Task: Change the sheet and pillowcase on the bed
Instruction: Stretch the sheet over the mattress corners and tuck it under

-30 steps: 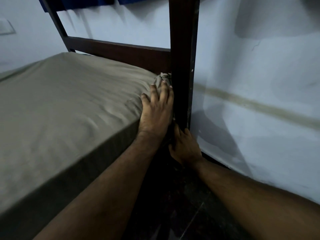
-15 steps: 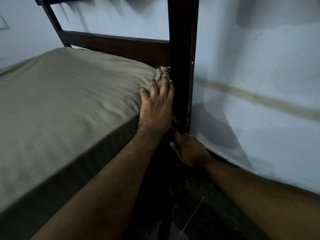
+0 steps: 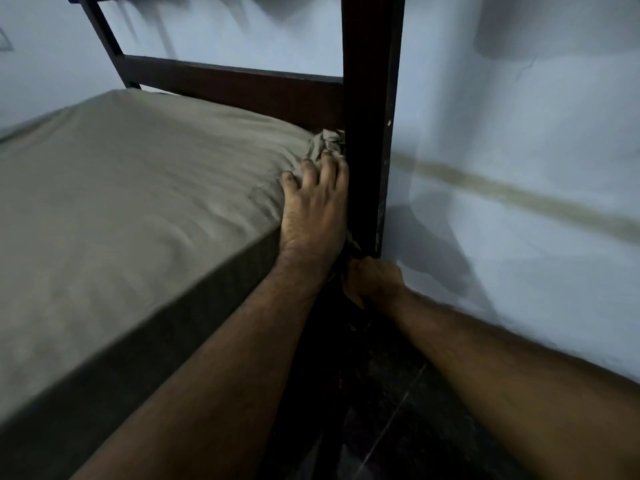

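The person is leaning in at the corner of the bed, where the olive sheet (image 3: 138, 188) is lying stretched over the mattress; the left hand (image 3: 313, 209) is pressing flat, fingers fairly straight, on the sheet's corner beside the dark wooden post (image 3: 370, 116), with a bunched knot of cloth (image 3: 325, 143) sitting at the fingertips; the right hand (image 3: 372, 280) is reaching low at the post's foot, and I cannot tell whether it is gripping cloth there; if that lower hand tugs too hard, the corner is likely popping loose or snagging against the post.
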Action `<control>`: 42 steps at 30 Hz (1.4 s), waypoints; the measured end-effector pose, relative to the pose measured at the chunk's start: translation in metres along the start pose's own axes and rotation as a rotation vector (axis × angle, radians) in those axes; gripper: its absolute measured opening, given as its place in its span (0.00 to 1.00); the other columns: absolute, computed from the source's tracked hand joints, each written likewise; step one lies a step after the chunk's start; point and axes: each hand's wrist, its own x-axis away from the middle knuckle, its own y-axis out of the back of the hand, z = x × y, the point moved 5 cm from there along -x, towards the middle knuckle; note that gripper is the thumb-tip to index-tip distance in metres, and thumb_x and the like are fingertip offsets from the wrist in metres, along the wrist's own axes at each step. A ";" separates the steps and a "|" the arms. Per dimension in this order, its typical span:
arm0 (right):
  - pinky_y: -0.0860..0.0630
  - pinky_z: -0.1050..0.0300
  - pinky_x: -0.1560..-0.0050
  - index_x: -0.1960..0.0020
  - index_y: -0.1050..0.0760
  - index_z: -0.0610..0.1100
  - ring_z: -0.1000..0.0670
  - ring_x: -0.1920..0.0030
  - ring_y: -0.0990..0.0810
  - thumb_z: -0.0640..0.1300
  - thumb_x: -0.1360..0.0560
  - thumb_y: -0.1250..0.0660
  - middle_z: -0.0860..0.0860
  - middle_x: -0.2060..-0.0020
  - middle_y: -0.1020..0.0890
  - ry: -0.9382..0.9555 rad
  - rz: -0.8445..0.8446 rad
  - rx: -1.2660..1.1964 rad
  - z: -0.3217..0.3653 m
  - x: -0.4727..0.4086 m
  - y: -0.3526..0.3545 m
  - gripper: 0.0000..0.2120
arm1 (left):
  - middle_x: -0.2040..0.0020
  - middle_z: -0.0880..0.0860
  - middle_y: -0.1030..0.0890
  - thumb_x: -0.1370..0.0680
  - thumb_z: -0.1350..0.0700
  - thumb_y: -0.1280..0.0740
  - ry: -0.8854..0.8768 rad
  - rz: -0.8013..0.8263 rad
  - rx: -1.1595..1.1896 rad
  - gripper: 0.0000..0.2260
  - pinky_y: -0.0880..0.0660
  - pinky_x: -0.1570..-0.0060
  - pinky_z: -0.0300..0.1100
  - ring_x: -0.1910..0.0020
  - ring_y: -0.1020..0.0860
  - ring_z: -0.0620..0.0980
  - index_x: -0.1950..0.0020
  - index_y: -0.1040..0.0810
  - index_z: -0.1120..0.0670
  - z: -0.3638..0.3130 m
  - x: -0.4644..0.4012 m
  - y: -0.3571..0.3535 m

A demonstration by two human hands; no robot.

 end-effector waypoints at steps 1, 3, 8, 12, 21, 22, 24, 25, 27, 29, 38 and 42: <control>0.26 0.47 0.42 0.33 0.26 0.43 0.39 0.39 0.20 0.50 0.15 0.47 0.43 0.38 0.19 0.003 0.032 0.018 0.003 -0.003 -0.001 0.18 | 0.23 0.58 0.36 0.23 0.46 0.37 -0.003 -0.008 0.003 0.36 0.34 0.33 0.63 0.29 0.33 0.62 0.20 0.45 0.58 -0.001 0.000 -0.002; 0.28 0.44 0.37 0.31 0.27 0.42 0.38 0.35 0.23 0.49 0.15 0.45 0.42 0.34 0.22 -0.029 0.097 0.023 0.005 -0.008 0.001 0.19 | 0.22 0.58 0.37 0.22 0.46 0.37 -0.011 -0.001 0.009 0.35 0.34 0.33 0.64 0.27 0.34 0.63 0.20 0.45 0.57 -0.002 0.000 -0.006; 0.32 0.41 0.31 0.24 0.34 0.43 0.40 0.29 0.28 0.51 0.14 0.48 0.43 0.27 0.28 -0.017 0.251 0.074 0.000 -0.015 0.009 0.22 | 0.22 0.58 0.37 0.22 0.46 0.37 -0.016 0.011 0.015 0.35 0.34 0.33 0.63 0.28 0.34 0.62 0.20 0.44 0.57 -0.001 -0.001 -0.002; 0.29 0.45 0.35 0.25 0.33 0.46 0.41 0.32 0.25 0.54 0.14 0.51 0.44 0.30 0.26 -0.015 0.281 0.042 -0.003 -0.005 0.019 0.22 | 0.19 0.61 0.45 0.18 0.50 0.45 -0.076 -0.005 -0.012 0.31 0.37 0.30 0.63 0.23 0.40 0.64 0.18 0.49 0.59 -0.003 0.008 0.003; 0.42 0.57 0.73 0.18 0.59 0.54 0.42 0.54 0.16 0.53 0.14 0.53 0.47 0.50 0.16 0.134 -0.064 0.330 -0.026 0.013 0.019 0.27 | 0.18 0.63 0.56 0.18 0.52 0.46 -0.344 -0.007 -0.224 0.33 0.64 0.23 0.56 0.19 0.55 0.60 0.19 0.55 0.65 -0.015 0.092 -0.061; 0.41 0.58 0.73 0.18 0.59 0.54 0.43 0.54 0.16 0.52 0.14 0.52 0.47 0.50 0.16 0.136 -0.081 0.326 -0.025 0.011 0.019 0.27 | 0.18 0.63 0.57 0.18 0.53 0.48 -0.344 -0.005 -0.233 0.32 0.65 0.23 0.56 0.19 0.56 0.60 0.19 0.56 0.64 -0.017 0.096 -0.063; 0.41 0.58 0.73 0.18 0.55 0.52 0.43 0.54 0.16 0.50 0.14 0.50 0.48 0.50 0.16 0.144 -0.103 0.343 -0.022 0.007 0.017 0.27 | 0.18 0.62 0.58 0.19 0.56 0.54 -0.349 -0.024 -0.204 0.29 0.66 0.24 0.56 0.19 0.57 0.60 0.19 0.57 0.63 -0.021 0.100 -0.068; 0.41 0.58 0.72 0.18 0.50 0.52 0.44 0.53 0.16 0.48 0.14 0.48 0.48 0.49 0.16 0.143 -0.096 0.360 -0.020 0.005 0.017 0.26 | 0.18 0.61 0.57 0.19 0.57 0.56 -0.353 -0.025 -0.168 0.29 0.66 0.23 0.56 0.19 0.56 0.60 0.18 0.55 0.62 -0.022 0.099 -0.069; 0.38 0.57 0.69 0.21 0.42 0.51 0.44 0.51 0.16 0.45 0.16 0.45 0.48 0.48 0.16 0.136 -0.062 0.366 -0.019 0.000 0.015 0.24 | 0.18 0.60 0.46 0.20 0.57 0.56 -0.391 0.004 -0.090 0.28 0.63 0.23 0.55 0.19 0.50 0.60 0.19 0.42 0.60 -0.024 0.100 -0.072; 0.33 0.56 0.65 0.21 0.42 0.49 0.43 0.50 0.16 0.42 0.17 0.44 0.47 0.47 0.16 0.144 -0.047 0.371 -0.017 -0.003 0.013 0.25 | 0.23 0.58 0.32 0.22 0.55 0.53 -0.477 0.037 -0.025 0.27 0.59 0.23 0.55 0.21 0.40 0.60 0.27 0.26 0.59 -0.028 0.103 -0.077; 0.32 0.53 0.60 0.32 0.26 0.41 0.41 0.46 0.16 0.38 0.17 0.47 0.45 0.45 0.16 0.113 -0.035 0.555 0.009 -0.012 0.013 0.17 | 0.18 0.55 0.46 0.22 0.57 0.64 -0.333 0.126 0.046 0.32 0.70 0.26 0.51 0.19 0.58 0.55 0.21 0.39 0.60 -0.029 0.105 -0.083; 0.31 0.54 0.62 0.37 0.24 0.39 0.41 0.49 0.16 0.36 0.17 0.45 0.44 0.46 0.17 0.007 -0.051 0.525 0.019 -0.008 0.003 0.15 | 0.18 0.54 0.47 0.23 0.58 0.64 -0.343 0.140 0.037 0.32 0.71 0.26 0.51 0.19 0.59 0.55 0.21 0.42 0.61 -0.026 0.106 -0.078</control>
